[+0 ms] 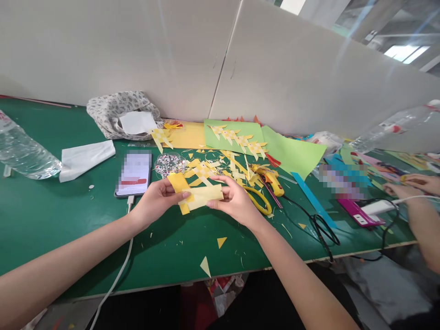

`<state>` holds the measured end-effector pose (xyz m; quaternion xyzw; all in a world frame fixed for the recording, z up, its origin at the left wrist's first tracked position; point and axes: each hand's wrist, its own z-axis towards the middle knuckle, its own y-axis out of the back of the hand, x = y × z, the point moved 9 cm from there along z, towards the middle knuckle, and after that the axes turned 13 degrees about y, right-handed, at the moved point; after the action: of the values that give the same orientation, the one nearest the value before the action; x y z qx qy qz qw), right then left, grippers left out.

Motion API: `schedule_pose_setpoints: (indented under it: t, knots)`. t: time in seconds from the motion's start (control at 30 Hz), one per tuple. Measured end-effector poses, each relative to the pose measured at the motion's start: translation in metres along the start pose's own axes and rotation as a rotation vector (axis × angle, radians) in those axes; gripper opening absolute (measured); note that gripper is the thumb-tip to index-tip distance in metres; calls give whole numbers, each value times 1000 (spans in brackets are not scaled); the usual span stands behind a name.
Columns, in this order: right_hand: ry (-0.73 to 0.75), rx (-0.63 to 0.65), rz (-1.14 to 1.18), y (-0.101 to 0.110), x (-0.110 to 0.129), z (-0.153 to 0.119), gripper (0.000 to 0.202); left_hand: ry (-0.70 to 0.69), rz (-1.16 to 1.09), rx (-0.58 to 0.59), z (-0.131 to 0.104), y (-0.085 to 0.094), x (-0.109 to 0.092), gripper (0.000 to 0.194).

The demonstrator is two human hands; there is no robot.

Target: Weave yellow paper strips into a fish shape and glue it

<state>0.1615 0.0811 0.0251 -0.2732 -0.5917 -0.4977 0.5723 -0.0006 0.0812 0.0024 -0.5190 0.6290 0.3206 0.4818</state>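
Between my two hands, above the green tabletop, I hold two crossed paper strips. My left hand pinches the deep yellow paper strip where it meets the pale yellow paper strip. The thumb and fingers of my right hand are closed on the other end of the pale strip. Just behind the strips lie woven yellow paper fish among yellow scraps. Yellow-handled scissors rest beyond my right hand, partly hidden by it.
A yellow glue gun with a black cord lies to the right. At left are a charging phone, a tissue and a water bottle. Woven fish lie on green paper. Another person's hands are at far right.
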Motion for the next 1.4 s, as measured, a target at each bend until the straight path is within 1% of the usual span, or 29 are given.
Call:
schedule_pose_setpoints:
  t: [0.13,0.23,0.3,0.37,0.4,0.43,0.47,0.53,0.57,0.6,0.63,0.7,0.83,0.97,1.07,1.13,1.17,1.23,1.33,1.4]
  knots:
    - [11,-24,8,6,0,2,56,0,1,2,0,-1,-2,32]
    - [37,-41,-66,10,1,3,43,-16,32,2,-2,-4,-4,31]
    - [54,-51,-159,11,2,3,30,-48,81,-21,-5,-4,-7,29]
    - [112,-56,-275,11,8,3,15,-130,199,-67,-10,-3,-14,24]
    - [159,-59,-334,11,12,3,8,-199,291,-79,-15,-4,-19,21]
    - [217,-61,-387,10,17,3,4,-299,406,-67,-21,-8,-25,18]
    - [276,-60,-432,9,21,3,6,-420,529,4,-28,-19,-30,17]
    - [371,-52,-513,7,27,2,13,-627,740,218,-45,-43,-30,23]
    - [400,-51,-561,7,28,2,17,-689,829,290,-50,-50,-26,26]
    - [420,-55,-613,7,28,2,20,-730,900,333,-53,-55,-22,27]
    - [431,-69,-666,9,28,1,23,-752,959,346,-53,-57,-18,28]
    - [444,-118,-763,16,29,0,27,-765,1046,328,-50,-58,-12,31]
    - [475,-274,-867,39,42,-5,25,-758,1145,316,-45,-57,-5,41]
    - [473,-475,-909,71,54,-12,15,-728,1123,344,-49,-57,-9,40]
    - [446,-536,-932,85,53,-15,12,-752,1068,394,-55,-60,-15,42]
    - [431,-528,-973,88,50,-14,12,-785,1041,409,-58,-60,-18,40]
    - [420,-515,-1006,87,48,-13,13,-798,1037,394,-58,-60,-19,37]
    - [363,-469,-1090,85,42,-10,14,-813,1051,317,-55,-57,-21,28]
    - [221,-334,-1205,81,26,-5,18,-831,1102,188,-50,-54,-21,22]
    - [156,-245,-1265,76,18,-4,22,-836,1137,162,-48,-55,-19,23]
